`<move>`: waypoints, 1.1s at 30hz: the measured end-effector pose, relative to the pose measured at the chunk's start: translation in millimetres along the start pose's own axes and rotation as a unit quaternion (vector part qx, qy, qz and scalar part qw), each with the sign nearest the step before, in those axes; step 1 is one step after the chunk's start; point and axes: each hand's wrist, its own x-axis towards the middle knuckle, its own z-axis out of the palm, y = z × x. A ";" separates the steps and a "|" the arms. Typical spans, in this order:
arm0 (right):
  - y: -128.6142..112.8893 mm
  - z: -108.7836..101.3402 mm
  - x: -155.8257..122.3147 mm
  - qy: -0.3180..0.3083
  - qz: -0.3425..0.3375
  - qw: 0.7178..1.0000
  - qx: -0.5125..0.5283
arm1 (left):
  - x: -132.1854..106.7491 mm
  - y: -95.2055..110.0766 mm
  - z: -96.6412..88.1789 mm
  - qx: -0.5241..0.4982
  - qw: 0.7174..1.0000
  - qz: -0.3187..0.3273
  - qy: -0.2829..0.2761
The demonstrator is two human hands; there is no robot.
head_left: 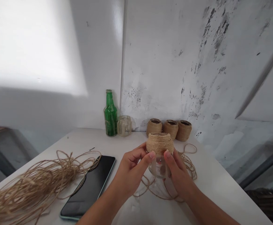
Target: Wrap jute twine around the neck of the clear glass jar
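Observation:
Between both hands a glass jar (160, 143) is held upright above the table. Twine is wound round its neck and upper half, while the lower half is bare clear glass. My left hand (132, 168) grips the jar's left side, its thumb pressed at the lower edge of the winding. On the opposite side my right hand (179, 175) holds it the same way, thumb on the front and fingers behind. Loose twine (188, 164) trails in loops over the table behind and below my right hand.
A large tangle of twine (42, 178) lies at the left, partly over a phone (93, 184). At the back of the white table (85, 140) stand a green bottle (110, 117), a bare glass jar (124, 126) and three twine-wrapped jars (170, 128), against the stained wall.

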 end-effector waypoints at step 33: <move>14.8 -10.6 8.1 0.020 0.011 0.996 -0.088 | 1.1 -0.6 2.8 -0.035 0.998 -0.037 0.041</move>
